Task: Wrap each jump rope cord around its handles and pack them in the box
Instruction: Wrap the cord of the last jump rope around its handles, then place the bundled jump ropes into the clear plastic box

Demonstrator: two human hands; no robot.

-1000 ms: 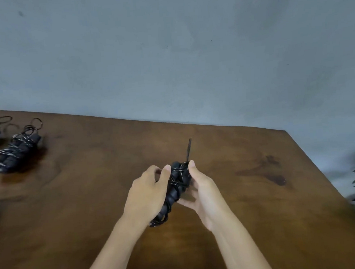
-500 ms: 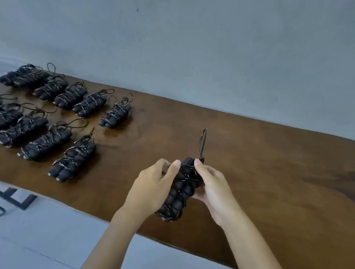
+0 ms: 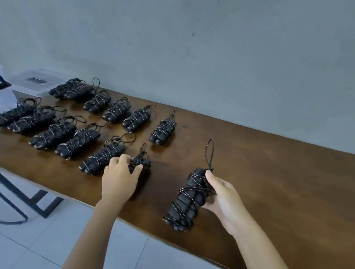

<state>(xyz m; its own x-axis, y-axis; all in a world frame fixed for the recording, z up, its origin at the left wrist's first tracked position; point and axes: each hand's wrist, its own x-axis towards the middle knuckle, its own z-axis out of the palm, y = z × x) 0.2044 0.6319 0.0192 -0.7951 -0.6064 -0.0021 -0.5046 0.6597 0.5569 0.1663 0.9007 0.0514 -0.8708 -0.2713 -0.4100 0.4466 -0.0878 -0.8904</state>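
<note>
The right hand (image 3: 223,198) is gripping a wrapped jump rope (image 3: 187,198) at lower centre, just above the tabletop (image 3: 280,179); the left hand (image 3: 118,178) is curling round another bundle (image 3: 140,162) left of centre. Setting each down parallel to the rows (image 3: 77,124) at upper left, loop end away, would be keeping them tidy. Black handles are lying paired, speckled cord crisscrossing them, one loop sticking up

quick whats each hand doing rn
Left hand: grips a wrapped rope bundle lying on the table.
Right hand: holds another wrapped bundle.
</note>
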